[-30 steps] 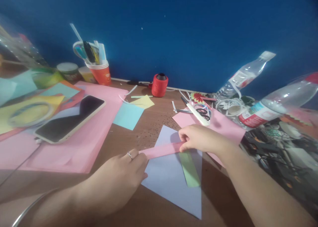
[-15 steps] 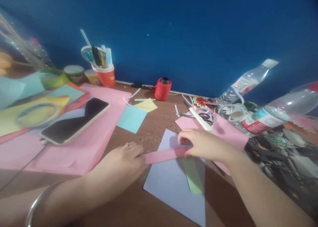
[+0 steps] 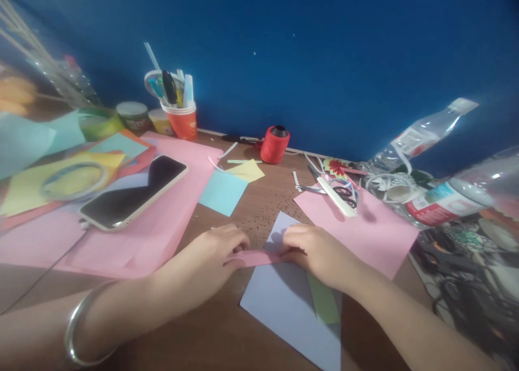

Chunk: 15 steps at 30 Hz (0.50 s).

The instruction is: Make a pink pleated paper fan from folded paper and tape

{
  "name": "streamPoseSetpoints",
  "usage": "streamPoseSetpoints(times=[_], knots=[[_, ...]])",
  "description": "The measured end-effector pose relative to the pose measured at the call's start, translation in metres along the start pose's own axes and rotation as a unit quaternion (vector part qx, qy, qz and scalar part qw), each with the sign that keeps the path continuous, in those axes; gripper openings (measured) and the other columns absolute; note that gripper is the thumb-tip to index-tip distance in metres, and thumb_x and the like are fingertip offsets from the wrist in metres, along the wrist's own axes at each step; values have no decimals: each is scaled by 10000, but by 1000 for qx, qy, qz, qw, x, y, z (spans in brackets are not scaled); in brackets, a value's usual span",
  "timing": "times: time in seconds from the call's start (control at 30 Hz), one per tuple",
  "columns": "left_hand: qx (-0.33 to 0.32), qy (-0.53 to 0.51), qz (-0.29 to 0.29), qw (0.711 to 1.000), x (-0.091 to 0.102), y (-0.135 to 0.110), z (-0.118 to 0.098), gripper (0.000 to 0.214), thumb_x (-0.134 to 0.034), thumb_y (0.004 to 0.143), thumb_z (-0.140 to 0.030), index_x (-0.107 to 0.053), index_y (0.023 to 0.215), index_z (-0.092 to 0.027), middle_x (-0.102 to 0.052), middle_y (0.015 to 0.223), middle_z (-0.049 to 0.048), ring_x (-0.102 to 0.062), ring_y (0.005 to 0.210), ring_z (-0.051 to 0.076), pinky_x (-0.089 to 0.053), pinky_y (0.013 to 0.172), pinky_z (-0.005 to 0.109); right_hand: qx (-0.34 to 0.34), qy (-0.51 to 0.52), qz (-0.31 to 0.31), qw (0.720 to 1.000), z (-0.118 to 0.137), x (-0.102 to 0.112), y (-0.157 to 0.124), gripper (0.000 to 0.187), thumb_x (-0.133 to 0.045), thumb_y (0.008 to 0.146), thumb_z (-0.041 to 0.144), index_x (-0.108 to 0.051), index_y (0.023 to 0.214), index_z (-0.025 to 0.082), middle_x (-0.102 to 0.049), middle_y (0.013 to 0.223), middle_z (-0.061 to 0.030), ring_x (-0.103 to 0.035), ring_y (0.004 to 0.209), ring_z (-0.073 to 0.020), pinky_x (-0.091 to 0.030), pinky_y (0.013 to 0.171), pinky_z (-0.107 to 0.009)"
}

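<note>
A pink paper strip (image 3: 259, 258) stretches between my two hands, over a pale lilac sheet of paper (image 3: 279, 306). My left hand (image 3: 221, 249) pinches the strip's left end, its fingers curled over. At the other end, my right hand (image 3: 314, 249) has thumb and fingers closed on the strip, hiding that end. A green paper strip (image 3: 325, 300) lies on the lilac sheet, partly under my right hand and in its shadow. Small dark specks (image 3: 275, 211) are scattered on the wooden table beyond the hands.
Scissors (image 3: 344, 192) and a white-handled tool (image 3: 336, 197) rest on pink paper at right. Bottles (image 3: 430, 130) lean behind them. A phone (image 3: 133, 192) lies on pink sheets at left. A red cup of pens (image 3: 183, 123) and a red spool (image 3: 275, 145) stand near the wall.
My hands have come closer together along the pink strip, so less of it shows between them. My right hand has shifted left over the lilac sheet. The view has turned slightly left.
</note>
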<state>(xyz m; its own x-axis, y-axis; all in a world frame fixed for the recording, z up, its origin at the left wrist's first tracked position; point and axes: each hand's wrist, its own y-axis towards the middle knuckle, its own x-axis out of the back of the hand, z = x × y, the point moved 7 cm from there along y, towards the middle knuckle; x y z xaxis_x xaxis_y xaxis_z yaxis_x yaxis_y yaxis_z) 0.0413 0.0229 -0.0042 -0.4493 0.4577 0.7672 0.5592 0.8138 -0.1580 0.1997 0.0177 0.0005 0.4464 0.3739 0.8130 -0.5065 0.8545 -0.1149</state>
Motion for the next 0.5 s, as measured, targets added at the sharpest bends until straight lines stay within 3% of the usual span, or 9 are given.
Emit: streamPoseSetpoints(times=[0.13,0.3,0.5], knots=[[-12,3,4,1000,-1,3,2,156,-425,849,-248,-539,748,-212,-525,711,-39,-484,614,102,-357,559,236,32,30,-57,997,-10,1,-8,143,-515,846,186,-619,750,202,-573,745,6,-517,736,-124,-405,650,-255],[-80,97,23,992,-3,1,-4,242,-358,837,-112,-569,765,-205,-544,754,-21,-512,676,105,-381,620,237,92,-14,-111,989,-17,2,-21,190,-457,881,196,-646,855,207,-574,771,-19,-509,756,-133,-415,647,-261],[-175,275,-3,945,-5,-14,-15,205,-456,646,-38,-581,704,-189,-532,684,7,-475,598,165,-347,516,284,154,-95,-147,972,-12,0,-31,192,-445,885,174,-631,929,182,-585,800,-34,-474,727,-137,-421,645,-282]])
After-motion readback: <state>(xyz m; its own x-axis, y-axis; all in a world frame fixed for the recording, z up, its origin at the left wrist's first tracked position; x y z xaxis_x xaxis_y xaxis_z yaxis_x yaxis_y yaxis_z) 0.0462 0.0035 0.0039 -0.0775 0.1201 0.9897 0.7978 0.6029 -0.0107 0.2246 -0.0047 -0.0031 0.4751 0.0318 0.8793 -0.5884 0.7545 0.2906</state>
